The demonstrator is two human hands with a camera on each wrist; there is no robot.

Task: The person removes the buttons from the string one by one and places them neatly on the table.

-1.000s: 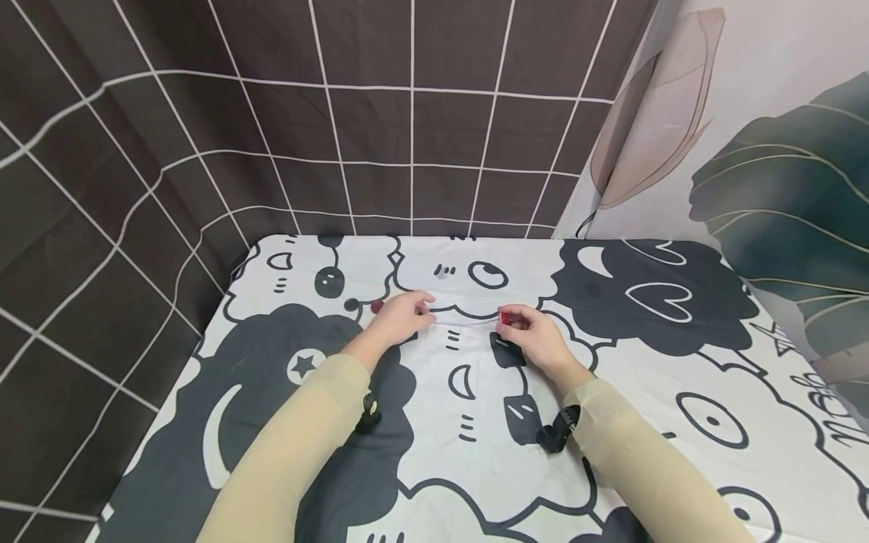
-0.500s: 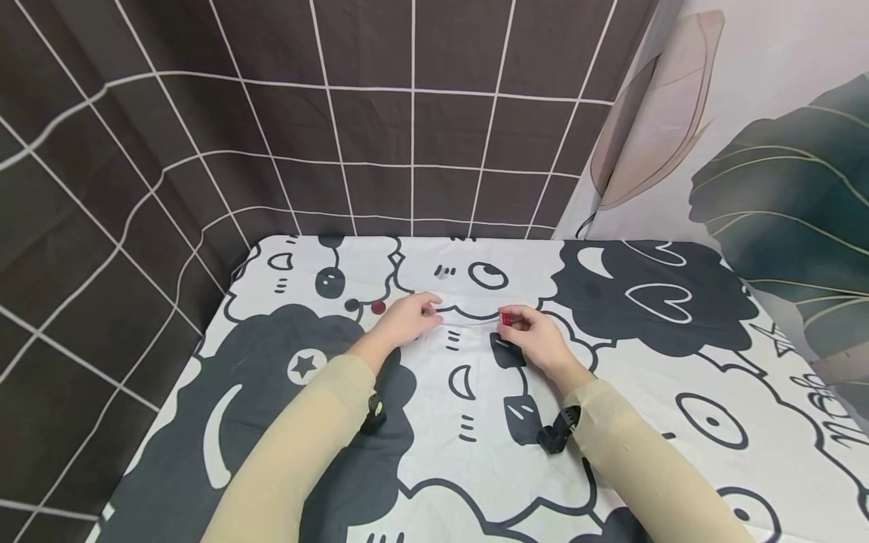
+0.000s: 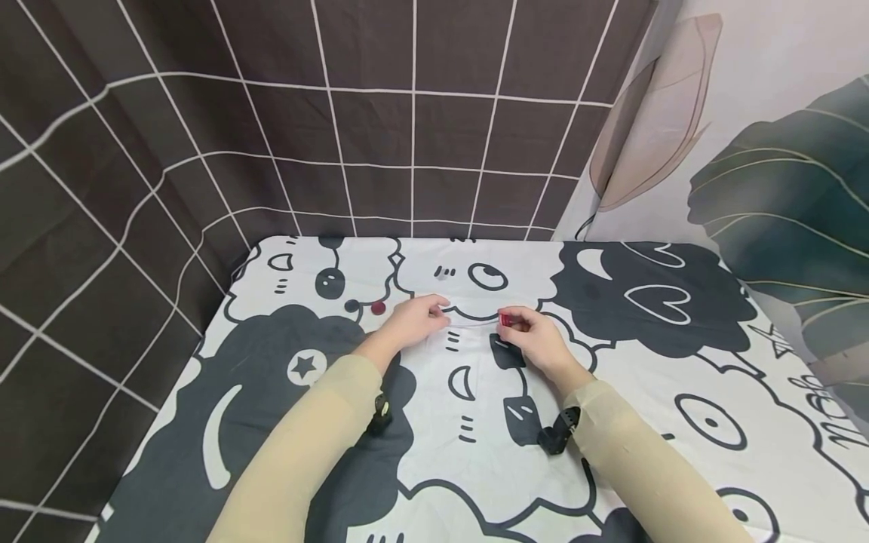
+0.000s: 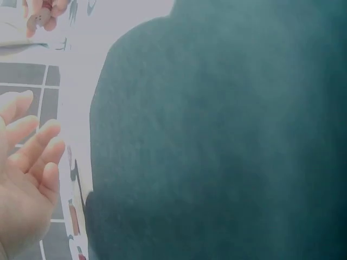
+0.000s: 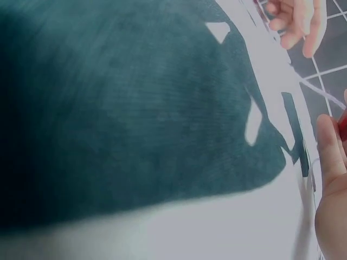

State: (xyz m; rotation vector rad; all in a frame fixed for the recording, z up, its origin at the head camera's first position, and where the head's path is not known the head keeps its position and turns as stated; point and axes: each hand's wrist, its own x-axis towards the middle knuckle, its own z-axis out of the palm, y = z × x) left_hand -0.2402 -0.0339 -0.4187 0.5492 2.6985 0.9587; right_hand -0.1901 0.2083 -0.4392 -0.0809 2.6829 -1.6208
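My right hand point(image 3: 539, 339) pinches a small red thing point(image 3: 505, 320) between thumb and fingertips, close over the cloth. The left wrist view shows a pale rounded part point(image 4: 39, 20) with tiny dark dots at the red thing's end. A thin white string point(image 5: 321, 90) runs from near the right hand towards the left one. My left hand point(image 3: 413, 320) is just to the left, palm turned inwards. Its fingers are bent loosely, with a gap between thumb and forefinger, and nothing shows between them in the left wrist view point(image 4: 24, 189).
A dark red disc point(image 3: 378, 308) lies left of my left hand, beside a dark round spot point(image 3: 351, 305). Cloth with black-and-white cartoon print point(image 3: 468, 460) covers the table. Behind hangs a dark gridded curtain point(image 3: 373, 121); a leaf-patterned curtain point(image 3: 781, 173) is at the right.
My left hand has shifted slightly right towards the right hand, uncovering the dark red disc. The right hand has stayed in place with the red thing.
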